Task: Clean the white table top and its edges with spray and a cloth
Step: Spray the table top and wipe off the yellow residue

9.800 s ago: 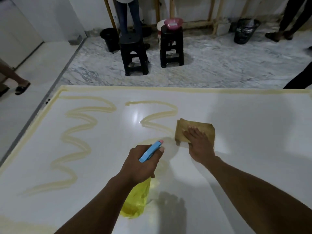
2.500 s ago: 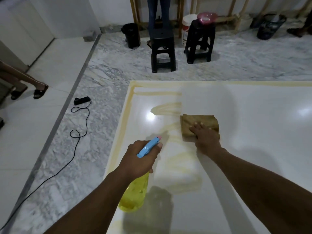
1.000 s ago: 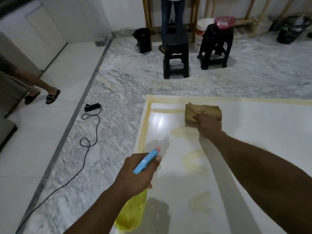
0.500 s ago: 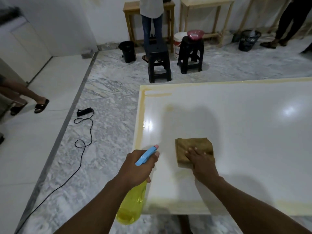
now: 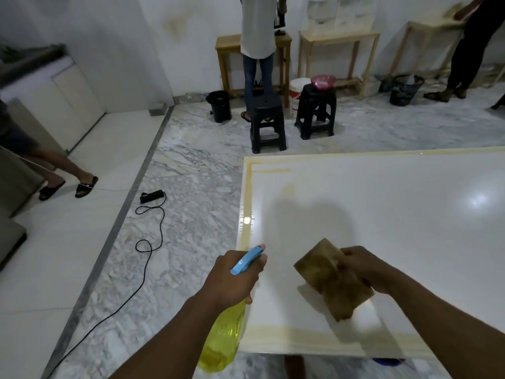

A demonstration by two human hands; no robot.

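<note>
View from above of a white table (image 5: 396, 209) seen from its near left corner. A yellowish band runs along the left edge, the far edge and the near edge; the broad middle is glossy white, with a bright light reflection on the right.

The left hand (image 5: 235, 277) has its grip closed around the neck of a spray bottle (image 5: 222, 337) with a blue trigger head and a yellow body. The bottle hangs just outside the table's left edge, over the floor. The right hand (image 5: 363, 269) pinches a brown cloth (image 5: 328, 280), its grip clamped on one side. The cloth is tilted above the table near the front left corner; whether its lower corner touches the surface cannot be told.

Left of the table lies open grey marble floor, crossed by a black cable (image 5: 149, 242) leading to a power strip (image 5: 151, 196). Beyond the far left corner stand two black stools (image 5: 267, 124), well apart from the table, with a person standing behind them. Sandalled feet (image 5: 68, 184) stand far left on white tiles.
</note>
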